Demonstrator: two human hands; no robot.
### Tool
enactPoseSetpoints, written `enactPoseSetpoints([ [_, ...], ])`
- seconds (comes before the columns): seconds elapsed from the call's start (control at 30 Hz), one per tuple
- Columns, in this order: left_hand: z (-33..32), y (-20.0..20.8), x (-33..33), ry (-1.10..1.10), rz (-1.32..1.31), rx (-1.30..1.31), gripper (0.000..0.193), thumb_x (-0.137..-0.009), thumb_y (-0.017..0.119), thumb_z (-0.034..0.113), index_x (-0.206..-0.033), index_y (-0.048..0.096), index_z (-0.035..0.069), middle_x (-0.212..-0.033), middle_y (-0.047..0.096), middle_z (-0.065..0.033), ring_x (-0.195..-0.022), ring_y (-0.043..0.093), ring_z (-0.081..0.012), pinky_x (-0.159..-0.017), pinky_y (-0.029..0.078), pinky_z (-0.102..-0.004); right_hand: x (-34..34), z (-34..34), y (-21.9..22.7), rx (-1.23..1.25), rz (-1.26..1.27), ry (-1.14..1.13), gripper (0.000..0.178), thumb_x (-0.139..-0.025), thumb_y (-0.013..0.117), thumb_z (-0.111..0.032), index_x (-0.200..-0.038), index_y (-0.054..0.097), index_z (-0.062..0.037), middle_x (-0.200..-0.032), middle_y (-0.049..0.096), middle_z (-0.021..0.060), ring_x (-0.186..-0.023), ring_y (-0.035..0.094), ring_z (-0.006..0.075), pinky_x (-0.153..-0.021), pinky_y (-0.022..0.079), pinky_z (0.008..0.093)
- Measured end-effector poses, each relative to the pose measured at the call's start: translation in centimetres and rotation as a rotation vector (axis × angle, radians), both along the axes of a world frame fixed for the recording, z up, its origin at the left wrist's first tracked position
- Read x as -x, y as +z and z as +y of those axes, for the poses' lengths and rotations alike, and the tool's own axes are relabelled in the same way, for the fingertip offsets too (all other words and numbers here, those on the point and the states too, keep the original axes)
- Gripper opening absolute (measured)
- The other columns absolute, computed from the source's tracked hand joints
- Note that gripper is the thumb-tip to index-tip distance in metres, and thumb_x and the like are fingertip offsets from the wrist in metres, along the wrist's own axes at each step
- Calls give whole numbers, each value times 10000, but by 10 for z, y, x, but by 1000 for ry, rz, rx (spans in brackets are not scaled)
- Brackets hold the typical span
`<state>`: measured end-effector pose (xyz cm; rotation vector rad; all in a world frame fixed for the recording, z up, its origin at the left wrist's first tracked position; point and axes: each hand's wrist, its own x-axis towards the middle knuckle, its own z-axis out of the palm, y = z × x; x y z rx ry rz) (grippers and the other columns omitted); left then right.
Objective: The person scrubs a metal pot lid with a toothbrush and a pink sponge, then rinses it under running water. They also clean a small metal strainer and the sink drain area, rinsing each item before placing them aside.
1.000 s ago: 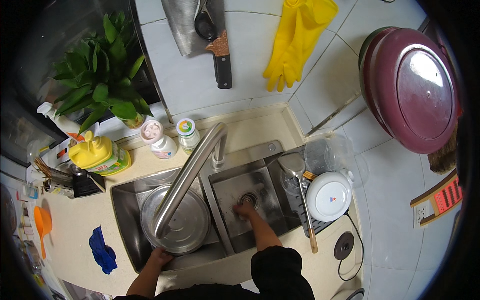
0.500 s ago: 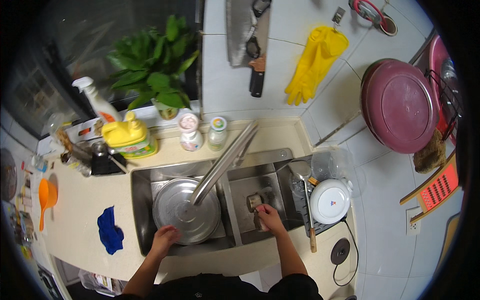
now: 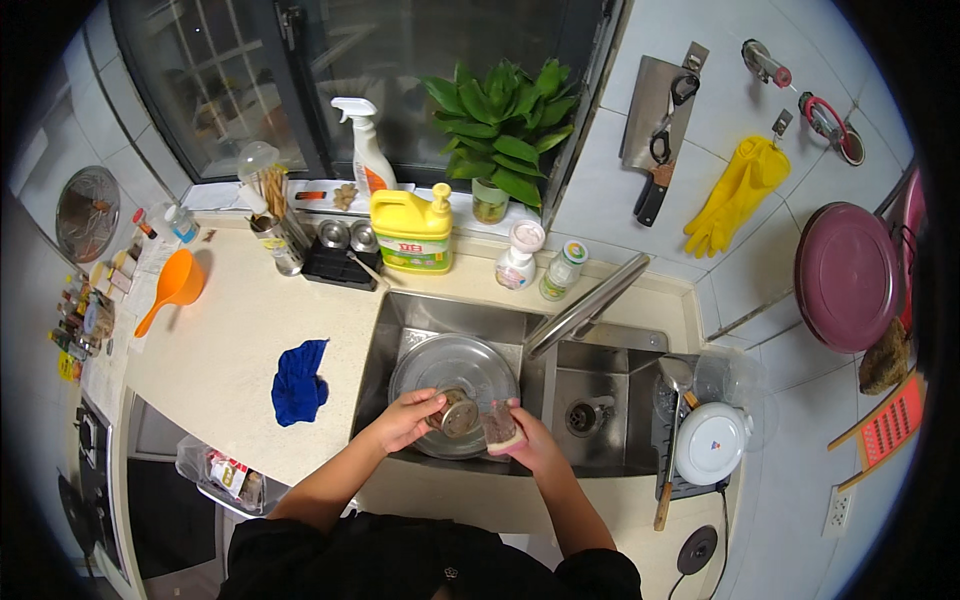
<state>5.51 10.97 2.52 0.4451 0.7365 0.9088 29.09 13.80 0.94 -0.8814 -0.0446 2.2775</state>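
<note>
Over the left basin (image 3: 430, 318) of the sink, left hand (image 3: 405, 420) has fingers clamped on the side of a small round metal strainer (image 3: 460, 417), its perforated face turned up. Right hand (image 3: 533, 442) close by, fingers clamped around a brownish-and-pink sponge (image 3: 502, 432), just beside the strainer. Beneath both, a large round metal piece (image 3: 462, 362), lid or pan, cannot tell which. Right basin: drain (image 3: 580, 418) uncovered. Blue cloth (image 3: 299, 385) crumpled on worktop (image 3: 225, 345), left of the sink.

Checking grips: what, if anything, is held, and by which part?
Left hand: a round metal piece, by its left edge. Right hand: a sponge, by its right side.
</note>
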Motion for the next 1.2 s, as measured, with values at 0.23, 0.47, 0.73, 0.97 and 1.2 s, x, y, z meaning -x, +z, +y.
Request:
enactPoseSetpoints([
  [0.23, -28, 30, 3, 123, 395, -288, 142, -843, 526, 29, -976, 567, 2, -922, 609, -36, -849, 551, -83, -761, 417, -210, 61, -14, 81, -1471, -1067, -99, 235, -792, 541, -44, -1025, 545, -72, -982, 547, 82, -834, 550, 243, -723, 446, 321],
  [0.47, -40, 49, -1, 160, 472, -370, 166, -828, 525, -12, -982, 586, -15, -910, 617, -27, -816, 547, -75, -753, 416, -204, 91, 0, 81, -1541, -1151, -13, 185, -740, 556, -66, -921, 595, -67, -922, 562, 120, -855, 522, 301, -749, 421, 376],
  [0.73, -41, 39, 0, 341, 447, -336, 190, -833, 503, -31, -1007, 578, -34, -911, 626, -36, -823, 560, -76, -741, 420, -194, 94, -14, 105, -1806, -1102, 44, 168, -737, 562, -36, -893, 615, -73, -889, 580, 105, -862, 521, 300, -754, 425, 361],
  [0.97, -41, 46, 1, 367, 521, -417, 184, -833, 513, -18, -1004, 578, -35, -920, 630, -60, -826, 573, -95, -758, 424, -208, 92, -8, 113, -1858, -1055, 57, 191, -737, 570, -37, -922, 617, -53, -849, 571, 94, -782, 537, 299, -692, 447, 330],
  [1.2, -38, 65, 3, 377, 27, -70, 174, -848, 491, 11, -1009, 551, -15, -971, 608, -95, -894, 585, -152, -830, 454, -273, 77, 28, 53, -592, -523, 334, 248, -896, 458, -212, -950, 581, -4, -829, 575, 13, -706, 526, 69, -624, 430, 229],
])
